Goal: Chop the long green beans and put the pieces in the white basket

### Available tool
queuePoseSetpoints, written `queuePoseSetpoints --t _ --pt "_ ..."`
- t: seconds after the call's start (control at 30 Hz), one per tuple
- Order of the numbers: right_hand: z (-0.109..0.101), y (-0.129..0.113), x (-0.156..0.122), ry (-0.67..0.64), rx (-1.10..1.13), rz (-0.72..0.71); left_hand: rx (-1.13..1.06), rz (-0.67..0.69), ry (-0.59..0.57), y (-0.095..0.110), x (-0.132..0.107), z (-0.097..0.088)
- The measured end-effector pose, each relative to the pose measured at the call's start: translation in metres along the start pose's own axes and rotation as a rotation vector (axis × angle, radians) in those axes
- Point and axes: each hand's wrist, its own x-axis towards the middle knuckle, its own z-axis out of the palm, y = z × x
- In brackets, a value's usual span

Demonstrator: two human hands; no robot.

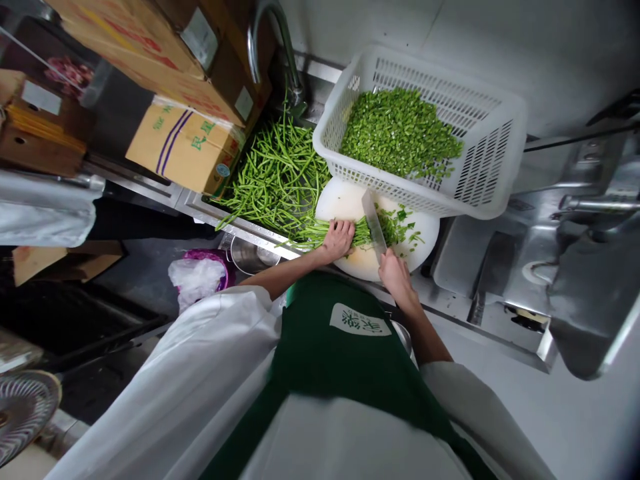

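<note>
My left hand (340, 239) presses down on a bunch of long green stems (319, 233) lying across the round white cutting board (327, 198). In my right hand (395, 270) is a cleaver (374, 223), its broad blade standing across the stems just right of my left fingers. Cut green pieces (404, 230) lie scattered on the board to the right of the blade. Beyond the board, a white plastic basket (493, 177) holds a heap of chopped green pieces (400, 130). Uncut long green stems (280, 177) fill the sink area left of the board.
A curved faucet (287, 40) rises behind the stems. Cardboard boxes (185, 143) are stacked at the left. A steel pot (250, 255) and a purple bucket with plastic bags (200, 277) stand below the counter edge. Metal equipment (535, 233) is at the right. Another person's white sleeve (45, 210) shows far left.
</note>
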Motion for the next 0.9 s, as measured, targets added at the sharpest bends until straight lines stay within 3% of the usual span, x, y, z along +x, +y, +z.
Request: queuePoseSetpoints --t 0.17,0.33,0.43,0.63,0.9 --pt "0.001 0.004 -0.021 -0.009 -0.031 -0.022 -0.012 -0.001 0.004 0.002 0.001 0.0" --pt "0.016 -0.014 0.007 -0.016 0.016 -0.02 -0.003 0.024 -0.011 -0.001 -0.001 0.0" --pt "0.02 -0.002 0.017 -0.003 0.039 -0.012 0.011 0.026 0.0 0.001 0.005 0.0" --pt "0.022 0.031 0.006 0.015 0.045 0.037 -0.004 0.059 0.012 0.013 0.026 -0.001" --pt "0.001 0.02 -0.027 0.052 0.012 0.043 0.0 -0.003 0.013 -0.014 -0.001 -0.001"
